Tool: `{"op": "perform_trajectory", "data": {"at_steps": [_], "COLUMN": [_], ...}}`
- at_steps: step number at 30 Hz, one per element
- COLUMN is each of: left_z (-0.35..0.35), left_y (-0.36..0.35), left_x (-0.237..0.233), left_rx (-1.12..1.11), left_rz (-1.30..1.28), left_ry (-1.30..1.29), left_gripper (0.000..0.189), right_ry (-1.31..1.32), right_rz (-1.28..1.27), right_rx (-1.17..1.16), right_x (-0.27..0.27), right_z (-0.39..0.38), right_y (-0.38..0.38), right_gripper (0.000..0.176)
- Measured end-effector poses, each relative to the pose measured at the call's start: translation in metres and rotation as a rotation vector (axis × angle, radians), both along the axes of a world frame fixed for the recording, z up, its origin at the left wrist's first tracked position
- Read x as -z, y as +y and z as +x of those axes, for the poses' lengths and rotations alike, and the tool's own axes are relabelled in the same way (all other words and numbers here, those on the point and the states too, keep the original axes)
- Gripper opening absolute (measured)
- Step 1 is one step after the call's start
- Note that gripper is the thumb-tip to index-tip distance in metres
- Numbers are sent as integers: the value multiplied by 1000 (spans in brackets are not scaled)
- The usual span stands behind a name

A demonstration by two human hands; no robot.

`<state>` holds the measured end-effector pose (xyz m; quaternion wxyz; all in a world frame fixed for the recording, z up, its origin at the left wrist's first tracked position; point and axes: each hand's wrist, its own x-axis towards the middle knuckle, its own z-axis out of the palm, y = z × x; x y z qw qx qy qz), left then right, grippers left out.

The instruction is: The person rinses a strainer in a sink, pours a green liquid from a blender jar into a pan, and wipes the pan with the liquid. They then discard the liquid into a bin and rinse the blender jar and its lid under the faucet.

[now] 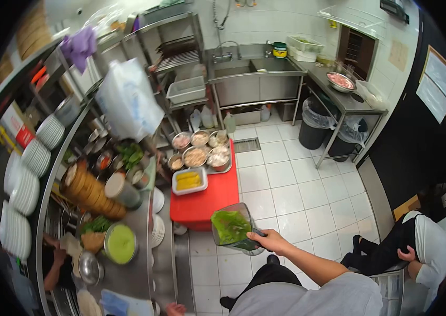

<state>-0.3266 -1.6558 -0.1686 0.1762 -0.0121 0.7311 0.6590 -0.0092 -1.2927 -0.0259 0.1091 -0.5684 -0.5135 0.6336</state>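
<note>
My right hand [270, 241] is closed around the dark handle of a clear blender jug [232, 226], which is held over the tiled floor. Green leaves fill the jug's upper part. My left hand [175, 309] shows only in part at the bottom edge, near the steel counter [167, 253], and its hold is unclear. Left of it on the counter lies a white board [128, 304] with a blue cloth [114, 303]. Farther up the counter sits a bowl of light green liquid [121, 244].
A red cooler [196, 203] bears bowls and a tub of yellow food [188, 180]. A seated person [434, 242] is at the right; another person's arm [54, 266] shows behind the counter. Bins [315, 126] stand under the side table [357, 102]. A sink [254, 66] is at the back.
</note>
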Motion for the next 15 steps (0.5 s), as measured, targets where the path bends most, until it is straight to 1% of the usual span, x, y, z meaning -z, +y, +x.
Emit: {"op": "perform_trajectory", "data": {"at_steps": [1,3,4,5,6,7,9,11,13,15], "left_z": [1,49,59,67,84,98,110,113,112,106], "left_y": [14,68,76,84,106,139,206,271,332,393], "left_x": [42,28,56,88,91,94,99,104,111,119], "left_rx": [180,657,836,1009,1099,1153,1213,1255,1285,1323], "left_rz": [-6,-541,-530,-523,-600,-713,-851,-954,-1035,-1110], "left_ry": [-51,452,320,182,48,-79,-175,-216,-234,-245], "left_gripper": [39,38,38,38,39,41,44,47,50,54], "right_ry": [-25,-81,-10,-33,-60,-89,-180,-301,-488,-590], "right_rz": [29,84,103,119,136,154,215,262,203,225], "right_rx": [-13,-18,7,40,67,89,166,209,243,298], "right_x": [9,20,34,31,25,20,50,67,65,95], "right_z": [19,59,80,101,122,143,187,225,255,285], "right_y": [23,66,86,104,123,143,174,209,239,269], "right_gripper": [71,72,72,72,72,72,75,79,84,83]}}
